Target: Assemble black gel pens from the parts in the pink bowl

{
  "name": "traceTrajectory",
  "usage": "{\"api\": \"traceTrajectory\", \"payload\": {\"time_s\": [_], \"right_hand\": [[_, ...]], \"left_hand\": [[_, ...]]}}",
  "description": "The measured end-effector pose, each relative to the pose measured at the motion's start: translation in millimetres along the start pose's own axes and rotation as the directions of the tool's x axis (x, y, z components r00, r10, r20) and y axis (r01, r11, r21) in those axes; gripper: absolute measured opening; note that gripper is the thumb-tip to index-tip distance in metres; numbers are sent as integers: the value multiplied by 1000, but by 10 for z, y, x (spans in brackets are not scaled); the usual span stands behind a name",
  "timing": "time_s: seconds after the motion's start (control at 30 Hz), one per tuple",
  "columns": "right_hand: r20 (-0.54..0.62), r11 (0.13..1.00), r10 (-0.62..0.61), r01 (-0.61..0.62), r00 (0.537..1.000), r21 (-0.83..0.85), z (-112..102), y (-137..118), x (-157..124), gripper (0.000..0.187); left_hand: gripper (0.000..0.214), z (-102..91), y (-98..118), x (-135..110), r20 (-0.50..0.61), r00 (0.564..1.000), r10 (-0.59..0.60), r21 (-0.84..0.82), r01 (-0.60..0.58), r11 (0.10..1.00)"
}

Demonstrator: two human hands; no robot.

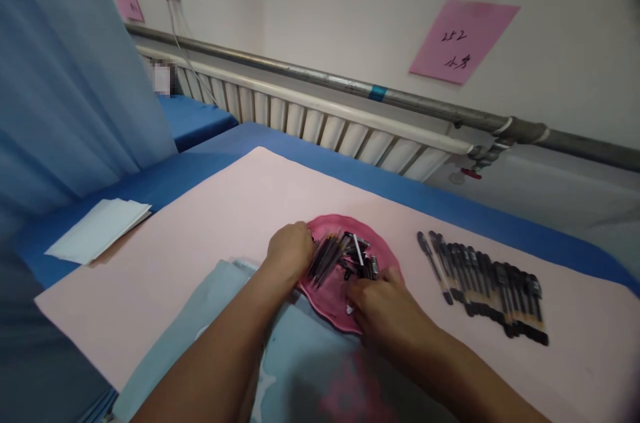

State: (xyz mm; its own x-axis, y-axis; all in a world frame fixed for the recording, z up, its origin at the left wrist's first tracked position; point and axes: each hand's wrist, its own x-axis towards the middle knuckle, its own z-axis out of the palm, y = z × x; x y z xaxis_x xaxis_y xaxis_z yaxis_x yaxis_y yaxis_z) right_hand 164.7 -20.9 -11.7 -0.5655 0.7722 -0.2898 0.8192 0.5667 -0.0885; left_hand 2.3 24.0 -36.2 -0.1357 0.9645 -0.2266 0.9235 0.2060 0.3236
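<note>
A pink plate (pixel 336 291) with a wavy rim rests on the pale pink sheet. In it lie a bundle of thin dark pen refills (pixel 326 261) and several small black pen parts (pixel 361 253). At the plate's left rim, my left hand (pixel 291 251) is closed around the edge, its fingertips mostly hidden. My right hand (pixel 381 297) reaches over the near right side, fingers curled down into the plate; a small white bit shows by the fingertips, but what they hold is hidden. Right of the plate, black-capped gel pens (pixel 483 283) lie in a slightly blurred row.
The pale pink sheet (pixel 240 209) covers a blue bed (pixel 280 143). White folded paper (pixel 100 229) lies at the left, near a blue curtain (pixel 70 76). A light blue cloth (pixel 295 356) lies in front of me. Behind run a radiator (pixel 300 119) and pipe (pixel 320 76).
</note>
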Motion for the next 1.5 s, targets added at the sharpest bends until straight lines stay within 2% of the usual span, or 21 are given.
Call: {"api": "traceTrajectory", "payload": {"time_s": [0.07,0.13,0.2,0.3,0.43,0.47,0.5,0.53,0.57,0.63,0.7,0.73,0.8,0.9,1.03,1.13,1.2,1.3,1.4,1.5], "right_hand": [[17,1000,9,-9,1000,-11,10,14,-5,15],[-15,1000,12,-12,1000,23,10,-73,57,15],[-77,996,9,-1,997,92,-9,-204,147,17],[-99,980,-30,49,995,195,-52,-302,222,18],[-45,989,-6,13,999,150,-12,-120,80,17],[-58,987,9,0,998,158,12,-43,19,15],[-152,979,44,-12,987,204,33,36,-41,16],[-276,965,92,-17,957,263,48,115,-95,17],[-397,948,145,-13,906,317,51,192,-140,18],[-553,919,237,0,799,394,24,343,-194,18],[-605,874,355,-24,713,484,-39,484,-209,19],[-604,849,406,-39,686,527,-76,547,-210,19],[-578,812,470,-69,668,580,-144,645,-211,19],[-555,833,433,-81,710,547,-209,708,-236,17],[-546,925,241,-19,802,381,-217,680,-289,20],[-543,975,91,36,835,219,-164,654,-293,21],[-536,997,34,12,844,81,-114,643,-264,20],[-469,995,29,-70,883,-71,-48,611,-186,17],[-376,993,34,-73,926,-91,-20,549,-122,14],[-337,998,-33,51,941,46,-42,506,-119,16]], "left_hand": [[37,5,1,5,0,1000,1,5,-1,1000],[38,4,8,1,-4,1000,-4,17,4,1000],[39,-1,20,-8,-11,1000,-9,34,10,999],[41,-13,35,-18,-22,1000,-5,56,6,998],[40,-15,31,-13,-12,1000,25,60,-24,998],[40,-14,28,-11,-7,1000,28,59,-27,998],[40,-14,24,-10,-3,1000,28,58,-28,998],[41,-15,20,-9,-1,1000,28,57,-28,998],[41,-16,18,-9,0,1000,27,58,-27,998],[42,-21,16,-10,1,1000,26,66,-26,998],[42,-25,15,-12,3,1000,24,77,-24,997],[42,-27,15,-13,6,1000,23,82,-23,996],[38,-27,13,-14,13,1000,22,90,-23,996],[32,-31,9,-20,37,999,22,97,-25,995],[30,-52,3,-42,43,999,28,102,-32,994],[31,-65,3,-62,7,1000,28,95,-28,995],[32,-60,6,-71,1,1000,30,91,-30,995],[31,-38,12,-76,16,999,44,81,-45,996],[29,-20,16,-80,21,998,61,71,-62,996],[28,-16,17,-84,16,998,63,74,-64,995]]}}
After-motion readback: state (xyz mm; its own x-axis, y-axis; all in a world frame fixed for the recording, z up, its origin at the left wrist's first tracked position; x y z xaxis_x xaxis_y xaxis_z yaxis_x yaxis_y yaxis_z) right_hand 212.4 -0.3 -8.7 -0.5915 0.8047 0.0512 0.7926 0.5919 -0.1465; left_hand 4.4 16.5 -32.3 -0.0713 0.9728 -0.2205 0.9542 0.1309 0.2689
